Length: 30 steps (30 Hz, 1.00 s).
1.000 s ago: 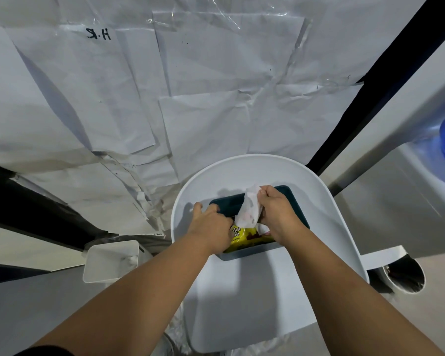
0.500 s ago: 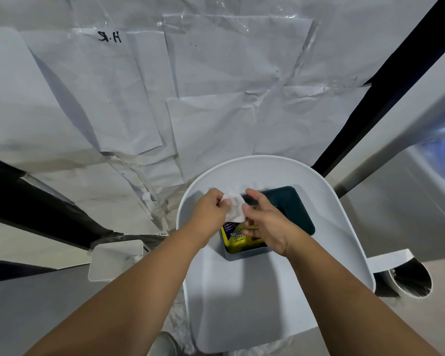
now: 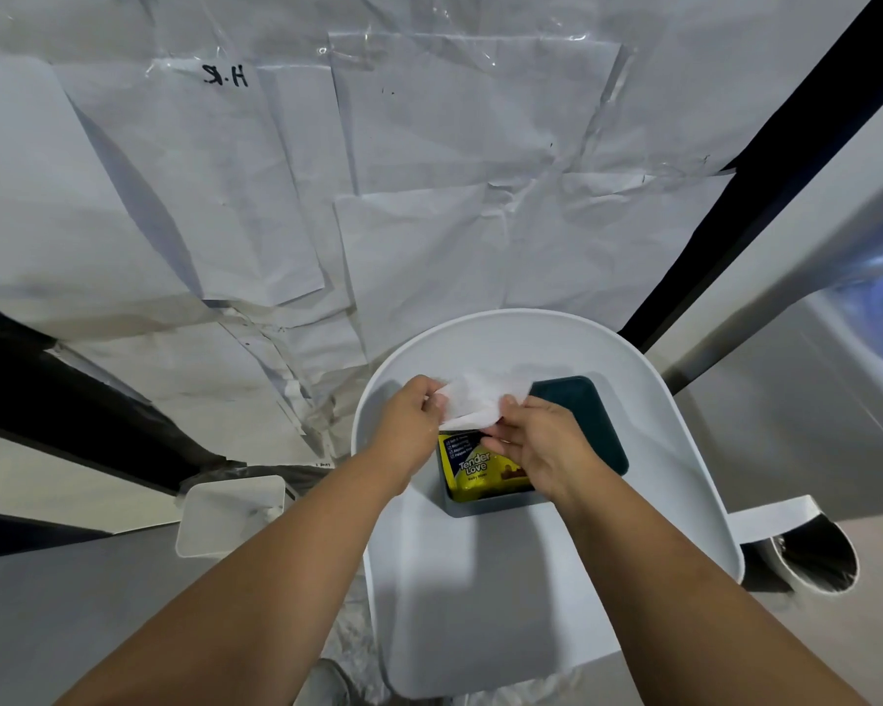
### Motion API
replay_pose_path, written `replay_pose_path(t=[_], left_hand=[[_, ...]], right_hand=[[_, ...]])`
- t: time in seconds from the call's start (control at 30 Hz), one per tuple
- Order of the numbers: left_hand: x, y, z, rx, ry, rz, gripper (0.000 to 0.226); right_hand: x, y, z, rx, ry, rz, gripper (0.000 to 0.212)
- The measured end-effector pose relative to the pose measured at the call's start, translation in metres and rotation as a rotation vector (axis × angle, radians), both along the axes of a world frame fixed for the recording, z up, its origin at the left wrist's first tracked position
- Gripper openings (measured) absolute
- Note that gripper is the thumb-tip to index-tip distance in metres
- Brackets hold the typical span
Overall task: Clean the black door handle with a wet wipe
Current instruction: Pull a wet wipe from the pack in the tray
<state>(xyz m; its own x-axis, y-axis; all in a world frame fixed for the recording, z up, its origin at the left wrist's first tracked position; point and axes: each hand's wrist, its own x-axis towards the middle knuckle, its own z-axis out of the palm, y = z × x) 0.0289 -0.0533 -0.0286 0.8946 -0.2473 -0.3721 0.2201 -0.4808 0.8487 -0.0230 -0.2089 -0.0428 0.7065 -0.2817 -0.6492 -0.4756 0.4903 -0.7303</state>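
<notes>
A white wet wipe point(image 3: 472, 400) is stretched between my two hands above a white chair seat point(image 3: 531, 578). My left hand point(image 3: 411, 417) pinches its left edge, and my right hand point(image 3: 541, 443) pinches its lower right edge. Below the wipe a yellow wipes pack point(image 3: 475, 471) lies in a dark teal box point(image 3: 590, 425) on the seat. My right hand covers part of the pack. No black door handle is visible in this view.
A wall covered with taped white paper sheets point(image 3: 429, 196) rises behind the chair. A black frame bar point(image 3: 776, 160) runs up at the right. A small white box point(image 3: 230, 514) sits low left, and a white bin with a black liner point(image 3: 811, 555) low right.
The wipe came out of the pack: my right hand pulled it up, then my left hand took its other edge. Both hands have spread it wider since half a second ago.
</notes>
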Motion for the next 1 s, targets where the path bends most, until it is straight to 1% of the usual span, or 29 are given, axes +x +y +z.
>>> replay_pose_path(t=[0.03,0.17,0.23,0.27,0.3,0.4,0.43,0.47,0.53,0.57,0.6,0.63,0.7,0.77,0.8,0.87,0.9,0.97,1.0], left_hand=[[0.0,0.002,-0.002,0.025,-0.012,0.013,0.016],[0.001,0.007,-0.008,0.083,-0.025,0.079,0.018],[0.0,0.007,-0.01,0.059,0.019,0.119,0.018],[0.0,0.006,-0.011,0.028,0.05,0.146,0.018],[0.0,0.007,-0.012,-0.008,0.086,0.175,0.018],[0.0,0.006,-0.009,-0.126,0.195,0.293,0.017],[0.001,0.005,-0.007,-0.171,0.218,0.342,0.015],[0.0,0.005,-0.004,-0.228,0.236,0.388,0.014],[-0.002,0.003,0.004,-0.413,0.287,0.473,0.013],[-0.004,0.002,0.008,-0.512,0.316,0.497,0.013],[-0.005,0.002,0.011,-0.571,0.328,0.501,0.012],[-0.005,0.001,0.012,-0.584,0.319,0.485,0.013],[-0.004,0.003,0.01,-0.486,0.268,0.412,0.014],[-0.002,0.007,0.005,-0.354,0.188,0.304,0.017],[-0.002,0.008,0.004,-0.312,0.156,0.251,0.019],[-0.003,0.009,0.004,-0.276,0.112,0.156,0.022],[-0.002,0.009,0.005,-0.271,0.101,0.114,0.022],[-0.002,0.007,0.009,-0.288,0.081,0.055,0.02],[-0.002,0.006,0.011,-0.305,0.081,0.047,0.018]], right_hand=[[0.001,-0.002,0.0,0.057,0.012,-0.044,0.013],[0.002,0.003,0.004,0.289,-0.003,-0.168,0.024],[0.002,0.004,0.006,0.405,-0.03,-0.231,0.026],[0.001,0.004,0.006,0.415,-0.031,-0.233,0.028],[0.001,0.004,0.007,0.394,-0.023,-0.199,0.029],[-0.002,0.006,0.015,0.258,-0.013,0.057,0.028],[-0.001,0.008,0.016,0.219,-0.014,0.106,0.027],[0.0,0.008,0.017,0.196,-0.015,0.103,0.026],[0.001,0.008,0.016,0.194,0.016,-0.014,0.023],[0.002,0.006,0.015,0.207,0.052,-0.066,0.022],[0.002,0.006,0.016,0.213,0.086,-0.079,0.023],[0.001,0.006,0.016,0.176,0.122,-0.051,0.024],[0.001,0.005,0.017,0.034,0.151,0.039,0.036],[0.003,0.002,0.021,-0.079,0.092,0.108,0.053],[0.005,0.0,0.024,-0.085,0.037,0.136,0.057],[0.007,-0.002,0.029,-0.064,-0.066,0.234,0.053],[0.009,-0.001,0.029,-0.081,-0.083,0.307,0.05],[0.008,0.004,0.027,-0.168,-0.083,0.462,0.045],[0.008,0.008,0.024,-0.242,-0.073,0.526,0.038]])
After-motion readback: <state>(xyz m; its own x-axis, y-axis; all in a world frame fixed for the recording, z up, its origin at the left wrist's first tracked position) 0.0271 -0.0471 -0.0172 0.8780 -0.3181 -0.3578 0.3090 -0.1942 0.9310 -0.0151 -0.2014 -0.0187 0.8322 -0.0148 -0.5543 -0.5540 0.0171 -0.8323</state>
